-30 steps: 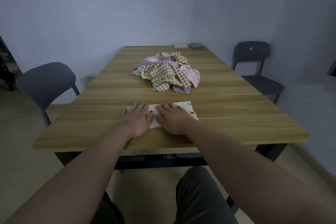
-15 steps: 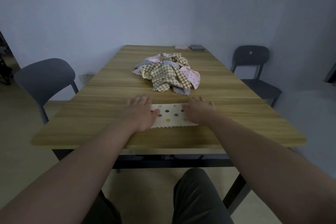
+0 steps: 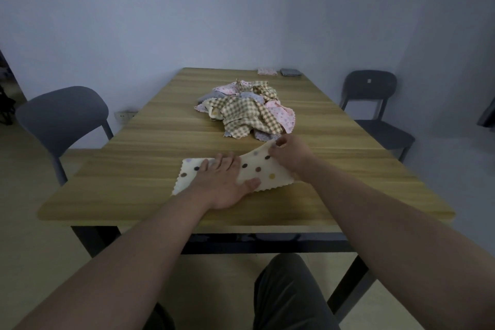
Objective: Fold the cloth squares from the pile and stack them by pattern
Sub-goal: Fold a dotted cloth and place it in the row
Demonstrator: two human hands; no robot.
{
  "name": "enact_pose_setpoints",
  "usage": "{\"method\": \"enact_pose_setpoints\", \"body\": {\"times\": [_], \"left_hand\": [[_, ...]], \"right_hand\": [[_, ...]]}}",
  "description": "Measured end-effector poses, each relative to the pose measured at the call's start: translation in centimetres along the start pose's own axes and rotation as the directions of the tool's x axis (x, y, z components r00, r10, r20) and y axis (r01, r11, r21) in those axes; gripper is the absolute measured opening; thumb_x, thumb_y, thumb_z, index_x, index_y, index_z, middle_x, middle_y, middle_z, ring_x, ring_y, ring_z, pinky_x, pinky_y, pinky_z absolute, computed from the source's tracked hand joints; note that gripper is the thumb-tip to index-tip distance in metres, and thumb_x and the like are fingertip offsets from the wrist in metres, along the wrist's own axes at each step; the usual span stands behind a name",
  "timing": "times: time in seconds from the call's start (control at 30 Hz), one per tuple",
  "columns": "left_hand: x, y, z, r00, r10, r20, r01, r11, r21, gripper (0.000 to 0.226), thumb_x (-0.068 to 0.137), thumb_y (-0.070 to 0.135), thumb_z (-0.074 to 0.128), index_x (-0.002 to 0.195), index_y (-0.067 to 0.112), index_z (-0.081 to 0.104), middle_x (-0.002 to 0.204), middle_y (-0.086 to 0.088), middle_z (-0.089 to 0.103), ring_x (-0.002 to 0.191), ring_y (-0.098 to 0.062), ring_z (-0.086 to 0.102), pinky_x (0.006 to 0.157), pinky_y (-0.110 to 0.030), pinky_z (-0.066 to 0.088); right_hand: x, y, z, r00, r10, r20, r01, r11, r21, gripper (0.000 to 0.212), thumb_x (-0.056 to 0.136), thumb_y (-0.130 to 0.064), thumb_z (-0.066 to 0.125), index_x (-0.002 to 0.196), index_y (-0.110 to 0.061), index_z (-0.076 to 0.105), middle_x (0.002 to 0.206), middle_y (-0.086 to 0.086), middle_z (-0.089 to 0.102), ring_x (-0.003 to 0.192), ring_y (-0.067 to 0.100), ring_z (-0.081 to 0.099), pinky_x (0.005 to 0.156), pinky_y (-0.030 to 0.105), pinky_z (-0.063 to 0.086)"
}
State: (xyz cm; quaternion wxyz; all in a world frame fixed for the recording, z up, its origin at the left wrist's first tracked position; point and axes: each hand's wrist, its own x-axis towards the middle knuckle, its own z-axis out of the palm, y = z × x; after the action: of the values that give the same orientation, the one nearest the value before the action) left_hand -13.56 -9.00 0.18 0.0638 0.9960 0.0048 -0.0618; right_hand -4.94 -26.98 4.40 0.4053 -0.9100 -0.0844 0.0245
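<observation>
I see my left hand [image 3: 223, 182] lying open and flat on a dotted cloth [image 3: 263, 171] on the desk [image 3: 150, 169]; my right hand [image 3: 290, 154] pinches its lifted far corner.

— What's the worktop [image 3: 160, 158]?
— Wood-grain, smooth with a slight sheen.
— The spotted square [image 3: 263, 173]?
— Soft matt cloth with pinked edges, like the pile [image 3: 245, 112].
— Chairs [image 3: 64, 115]?
— Matt plastic.

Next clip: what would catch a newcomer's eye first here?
Probably the two bare hands at the near edge of the wooden table: the left hand pressed flat on a cream dotted cloth, the right hand pinching its far right corner up. Next, the jumbled pile of cloths mid-table.
</observation>
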Motion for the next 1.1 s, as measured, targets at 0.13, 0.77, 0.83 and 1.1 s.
{"method": "enact_pose_setpoints", "body": {"times": [0.13,0.77,0.83,1.1], "left_hand": [[-0.2,1.7,0.0,0.999,0.017,0.03,-0.018,1.0,0.013,0.109,0.08,0.091,0.009,0.161,0.02,-0.011,0.168,0.002,-0.018,0.155,-0.028,-0.012,0.124,-0.055,-0.004],[-2.4,-6.1,-2.5,0.919,-0.192,-0.344,0.038,0.913,-0.407,0.043,0.106,0.016,0.04,0.148,0.021,0.051,0.138,-0.011,0.061,0.116,-0.029,0.061,0.088,-0.03,0.045],[-2.7,-7.8,-1.5,0.899,-0.262,-0.35,0.076,0.883,-0.464,0.042,0.104,0.011,0.044,0.142,0.022,0.058,0.138,-0.009,0.063,0.121,-0.028,0.059,0.095,-0.029,0.044],[-3.9,-8.6,-1.0,0.878,-0.269,-0.396,-0.026,0.799,-0.601,0.03,0.095,0.007,0.061,0.121,0.018,0.073,0.113,0.002,0.073,0.097,-0.006,0.06,0.076,-0.013,0.04]], "right_hand": [[0.1,0.4,-0.8,0.997,0.076,-0.029,-0.08,0.977,-0.199,0.03,0.102,-0.029,0.05,0.103,-0.003,0.064,0.096,0.011,0.062,0.082,0.023,0.058,0.061,0.028,0.044],[-2.2,-4.9,-0.6,0.989,-0.134,-0.068,0.09,0.892,-0.442,0.014,0.098,-0.017,0.051,0.085,-0.013,0.054,0.087,0.005,0.058,0.072,0.02,0.057,0.055,0.028,0.043],[-3.1,-7.1,1.0,0.982,-0.19,0.013,0.176,0.879,-0.443,0.008,0.096,-0.014,0.054,0.088,-0.013,0.054,0.087,0.003,0.058,0.076,0.021,0.059,0.06,0.03,0.049],[-5.0,-11.1,7.2,0.929,-0.224,0.296,0.358,0.751,-0.554,0.03,0.096,-0.005,0.05,0.069,-0.015,0.04,0.076,0.001,0.044,0.061,0.012,0.041,0.049,0.024,0.031]]}}
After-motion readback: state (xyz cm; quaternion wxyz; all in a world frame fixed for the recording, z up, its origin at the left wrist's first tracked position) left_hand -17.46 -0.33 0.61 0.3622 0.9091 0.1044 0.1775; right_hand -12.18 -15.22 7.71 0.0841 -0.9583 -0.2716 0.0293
